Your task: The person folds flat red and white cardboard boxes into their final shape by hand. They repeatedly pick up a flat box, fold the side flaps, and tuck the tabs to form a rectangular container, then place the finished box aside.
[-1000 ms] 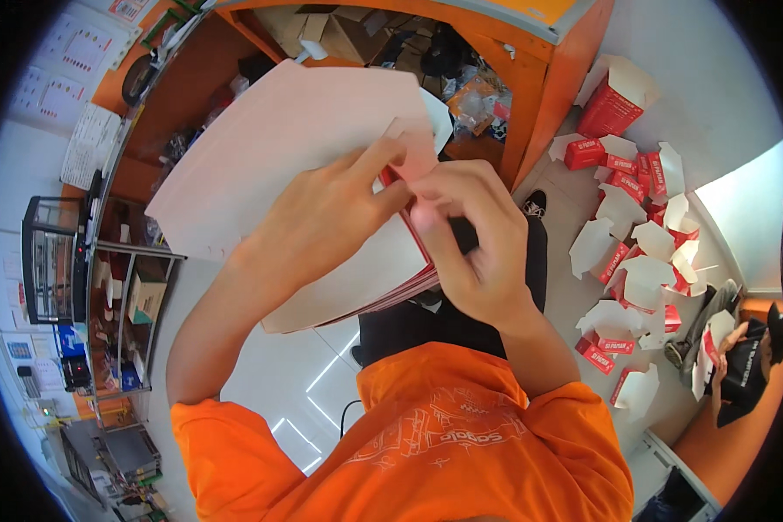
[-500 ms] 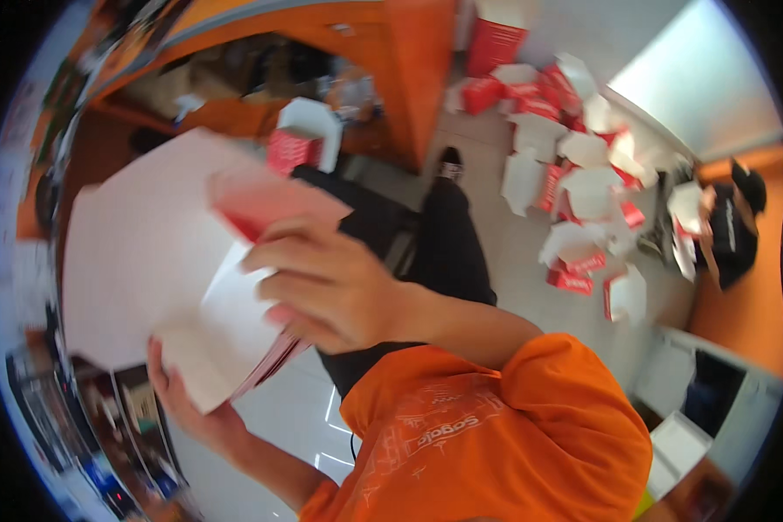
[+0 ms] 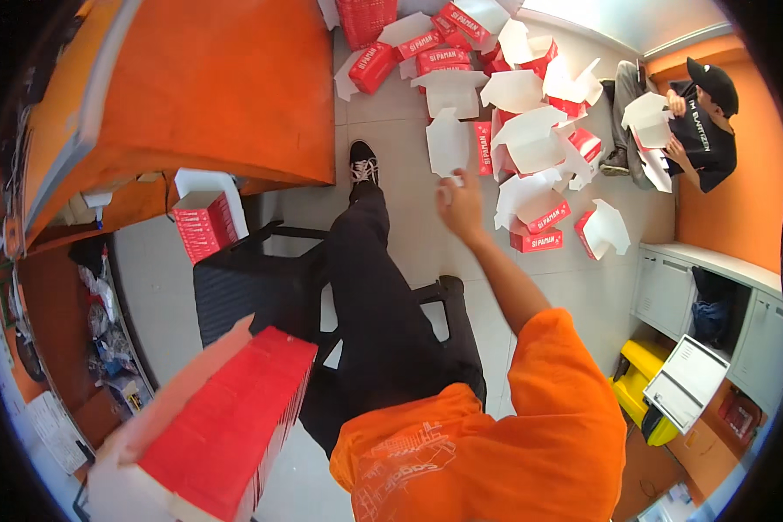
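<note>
A stack of nested red cardboard food boxes with pale flaps lies tilted at the lower left, close to my body. My left hand does not show; that stack fills the area on its side. My right arm stretches forward over the floor. My right hand hangs in front of the heap, its fingers partly bent and apart, with no box in them. Nearest to it are a white-lined open box and other red boxes with raised white flaps, heaped on the floor.
A black stool stands at my left, with a red-and-white box stack beside it. An orange counter rises at the far left. On the right, a seated person holds an open box, near grey lockers and a yellow bin.
My right hand has left the box it was handling over the stack and reached out toward the heap. The stack now sits lower left, red side showing. My view has turned right.
</note>
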